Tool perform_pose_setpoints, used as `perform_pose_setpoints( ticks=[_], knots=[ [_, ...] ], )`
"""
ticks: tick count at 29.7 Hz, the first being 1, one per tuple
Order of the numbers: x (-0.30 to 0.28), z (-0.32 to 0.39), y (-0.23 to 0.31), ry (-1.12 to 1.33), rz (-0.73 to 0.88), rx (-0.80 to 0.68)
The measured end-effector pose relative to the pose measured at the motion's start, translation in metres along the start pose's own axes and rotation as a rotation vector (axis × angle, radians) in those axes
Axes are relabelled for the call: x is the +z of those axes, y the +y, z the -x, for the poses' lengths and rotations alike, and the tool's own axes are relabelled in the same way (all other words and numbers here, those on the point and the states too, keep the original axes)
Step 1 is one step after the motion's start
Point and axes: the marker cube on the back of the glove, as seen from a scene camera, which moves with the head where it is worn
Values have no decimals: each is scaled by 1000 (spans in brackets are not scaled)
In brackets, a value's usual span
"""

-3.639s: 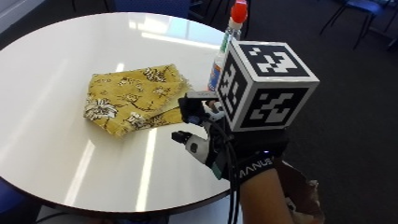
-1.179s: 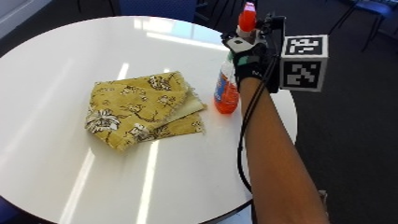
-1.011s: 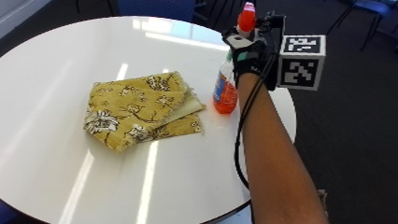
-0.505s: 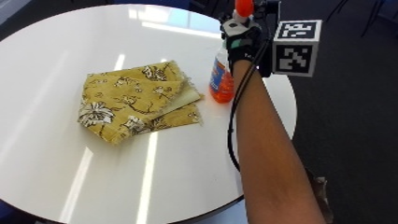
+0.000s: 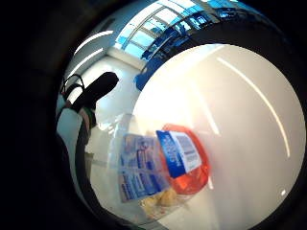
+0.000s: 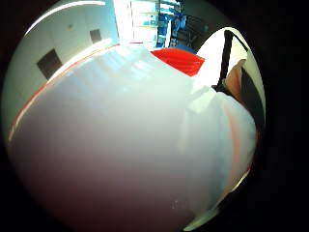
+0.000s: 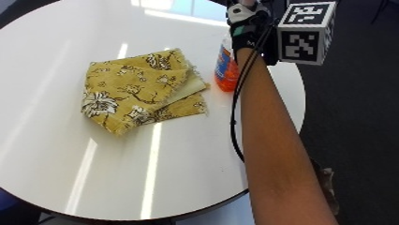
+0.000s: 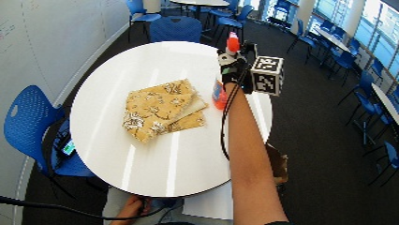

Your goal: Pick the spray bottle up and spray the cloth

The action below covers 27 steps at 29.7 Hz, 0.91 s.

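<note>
Orange liquid fills the base of the spray bottle (image 7: 225, 65), which stands upright on the round white worktop (image 7: 56, 140) just beside the folded yellow floral cloth (image 7: 142, 91). Of the hands, the gloved right hand (image 7: 248, 28) sits at the bottle's upper part — whether its fingers close round it, I cannot tell.
</note>
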Motion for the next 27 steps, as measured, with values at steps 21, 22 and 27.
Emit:
perform_pose_setpoints(
  ticks=[21, 22, 27],
  knots=[
    [5, -45, 7, 6, 18, 55],
    [5, -48, 7, 1, 22, 61],
    [9, -67, 7, -23, 61, 104]
  ],
)
